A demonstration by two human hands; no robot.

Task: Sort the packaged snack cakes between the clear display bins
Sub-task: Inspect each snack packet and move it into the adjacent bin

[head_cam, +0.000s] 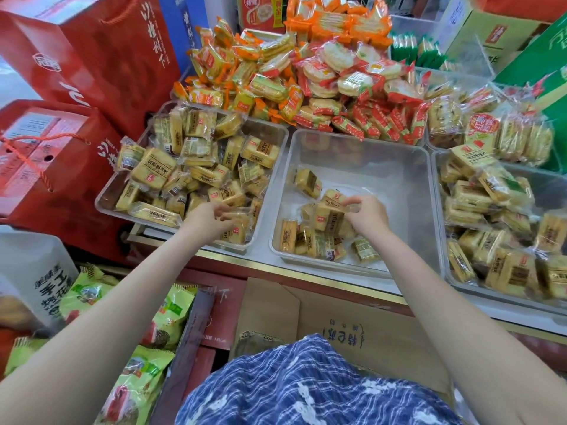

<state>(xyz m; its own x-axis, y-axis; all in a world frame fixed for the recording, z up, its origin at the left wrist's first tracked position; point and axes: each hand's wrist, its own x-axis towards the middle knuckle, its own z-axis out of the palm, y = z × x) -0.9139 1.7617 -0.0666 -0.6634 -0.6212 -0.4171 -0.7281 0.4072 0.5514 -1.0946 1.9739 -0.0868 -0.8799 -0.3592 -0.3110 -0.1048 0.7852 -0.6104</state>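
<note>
Far left, red boxes with cord handles stand stacked beside the table, and below them lie green bags and a white tub.

On the table, the left bin is heaped with yellow snack cakes. The left hand reaches over its near right corner — fingers curled round the clear wrap of a cake that lies at that corner; the fingers are blurred, so how firm the grip is I cannot tell.

Next comes the middle bin, mostly bare, with a small cluster of the same cakes along its near side and one apart toward the back left. The right hand sits over this cluster, thumb and fingers pinching the wrap end of a pack that stands tilted on top of the others.

The right bin is piled with more yellow cakes, reaching up to its rim.

Behind the three bins, orange packs lie heaped at left, red-wrapped round crackers in the middle, and clear-wrapped packs at right, with green cartons beyond.

At the bottom, a brown carton sits under the table edge, and a blue checked garment covers the person's front.
</note>
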